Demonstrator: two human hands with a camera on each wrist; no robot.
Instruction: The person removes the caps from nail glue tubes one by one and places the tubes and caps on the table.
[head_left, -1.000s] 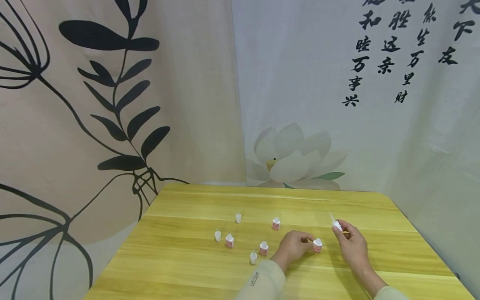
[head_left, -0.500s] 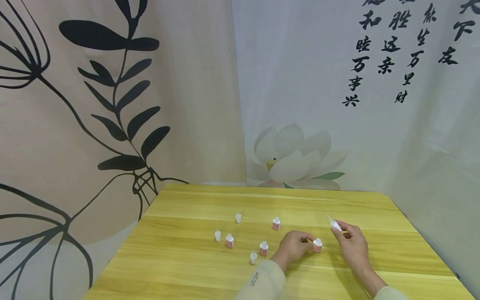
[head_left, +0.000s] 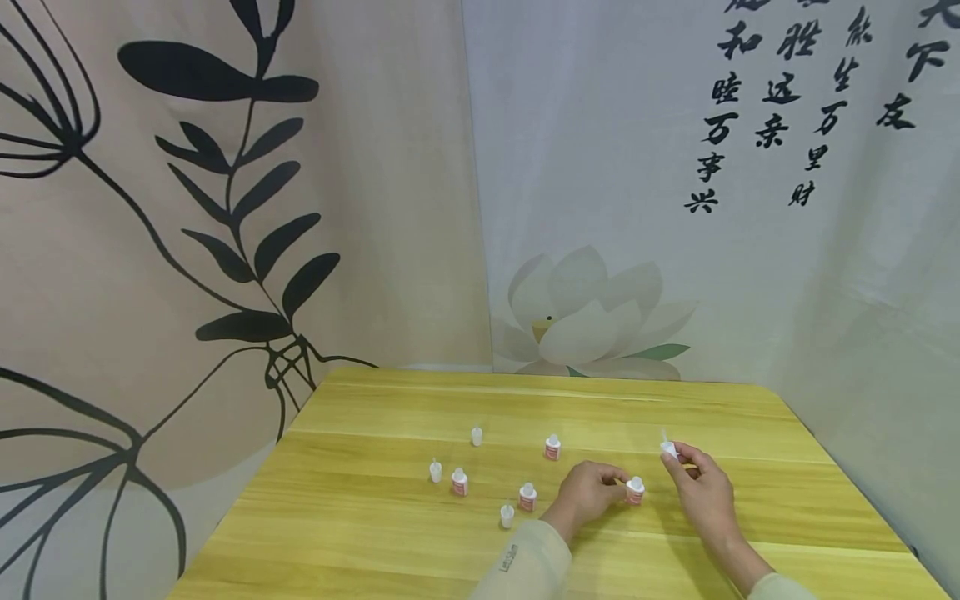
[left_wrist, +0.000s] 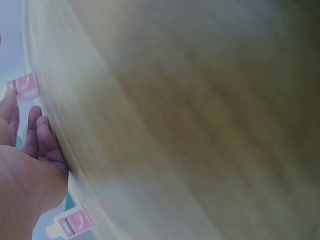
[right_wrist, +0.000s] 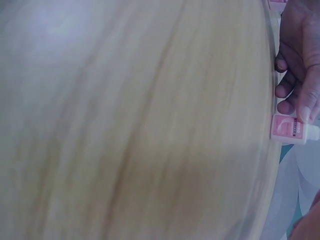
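Observation:
My left hand (head_left: 592,493) pinches a small white bottle with a pink label (head_left: 634,492) by its side, and the bottle stands upright on the table. In the left wrist view the same pink-labelled bottle (left_wrist: 25,87) shows past the fingers. To the right, my right hand (head_left: 705,487) holds a small white cap (head_left: 669,451) above the table between thumb and fingers. A thin pale tip points up from the cap. In the right wrist view only the edge of the right hand (right_wrist: 307,220) shows, and the cap is out of view.
Other pink-labelled bottles stand left of my hands: one at the back (head_left: 552,448), one nearer (head_left: 528,497), one farther left (head_left: 460,482). Small white caps stand among them: a back cap (head_left: 477,437), a left cap (head_left: 435,472), a front cap (head_left: 507,517). The wooden table (head_left: 360,542) meets a printed curtain (head_left: 405,208).
In my right hand the cap has shifted slightly left and turned, its tip swinging left and then more upright. My left hand and its bottle have stayed in place.

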